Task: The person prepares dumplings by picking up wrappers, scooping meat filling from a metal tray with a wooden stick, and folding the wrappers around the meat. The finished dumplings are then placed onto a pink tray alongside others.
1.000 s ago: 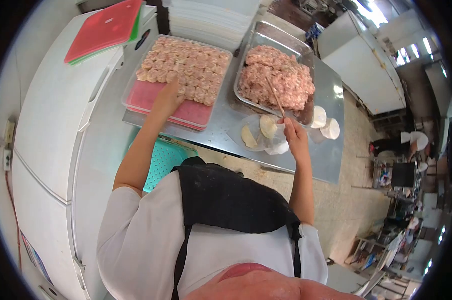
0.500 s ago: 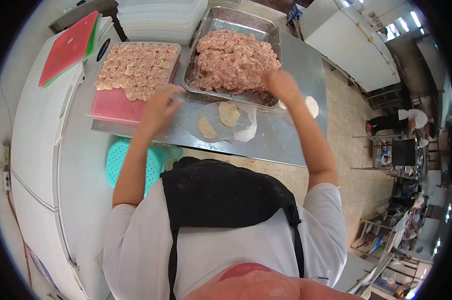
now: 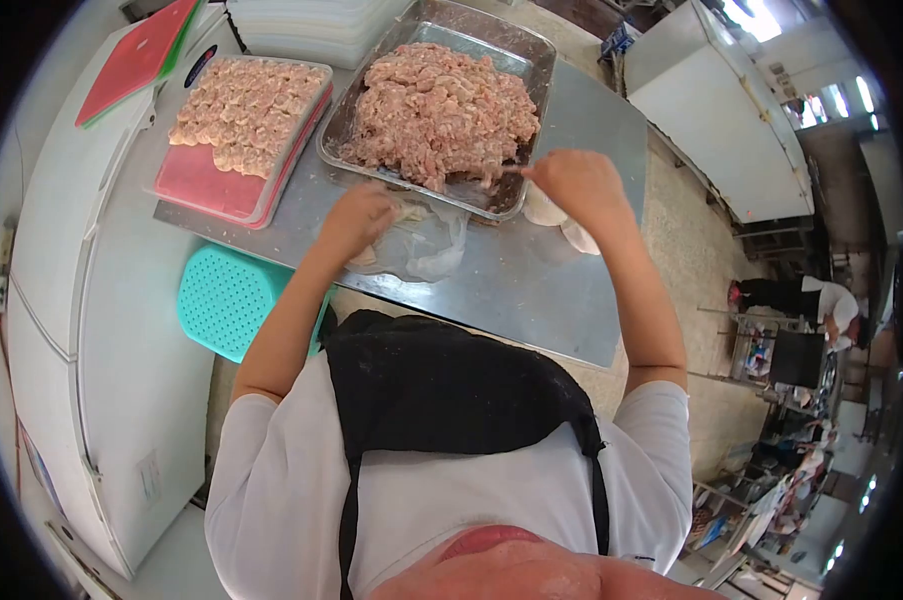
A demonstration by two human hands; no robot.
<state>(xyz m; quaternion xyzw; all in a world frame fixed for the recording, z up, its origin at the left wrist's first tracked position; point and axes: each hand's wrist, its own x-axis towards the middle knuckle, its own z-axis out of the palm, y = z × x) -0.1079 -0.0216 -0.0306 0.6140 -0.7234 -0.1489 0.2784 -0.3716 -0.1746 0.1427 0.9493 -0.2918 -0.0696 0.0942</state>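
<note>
My left hand point(image 3: 357, 220) is over a sheet of clear plastic point(image 3: 436, 250), fingers drawn together; whether it pinches a wrapper cannot be made out. Pale round dough wrappers point(image 3: 411, 211) lie on that plastic, partly covered by the hand. At the near right corner of the metal tray point(image 3: 336, 150), my right hand point(image 3: 581, 185) is closed round a thin utensil point(image 3: 516, 170) whose tip reaches the meat. A large mound of ground meat filling point(image 3: 446, 110) fills much of the tray. More round wrappers point(image 3: 543, 207) lie below my right hand.
Rows of filled dumplings point(image 3: 246, 105) sit on a red-lined plastic tray point(image 3: 206, 185) at the left. Stacked clear containers point(image 3: 306, 30) stand behind. A turquoise perforated basket point(image 3: 231, 300) is below the steel table point(image 3: 551, 300). Another person point(image 3: 821, 300) stands far right.
My left hand has moved in over the plastic and wrappers. My right hand has drawn back from the meat to the tray's edge. The view has shifted and turned slightly.
</note>
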